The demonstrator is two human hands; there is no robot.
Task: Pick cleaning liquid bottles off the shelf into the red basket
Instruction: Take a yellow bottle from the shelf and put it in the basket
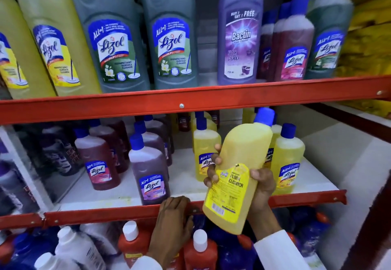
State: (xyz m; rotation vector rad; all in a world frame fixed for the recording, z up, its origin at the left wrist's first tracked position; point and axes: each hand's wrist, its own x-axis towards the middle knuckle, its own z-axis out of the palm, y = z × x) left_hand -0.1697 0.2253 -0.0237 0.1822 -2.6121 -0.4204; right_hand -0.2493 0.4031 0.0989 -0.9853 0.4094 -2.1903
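Note:
My right hand (261, 187) grips a yellow floor cleaner bottle (241, 159) with a blue cap, tilted, in front of the middle shelf. The back label faces me. My left hand (172, 221) rests on the red front rail (105, 214) of the middle shelf, fingers curled over its edge, holding no bottle. More yellow bottles (287, 159) stand on the middle shelf behind the held one. The red basket is out of view.
Purple and maroon Lizol bottles (148, 170) stand on the middle shelf at left. The top shelf (190, 100) carries large yellow, grey-green and purple bottles (239, 30). Below, orange bottles with white caps (200, 250) and blue ones crowd the lowest shelf.

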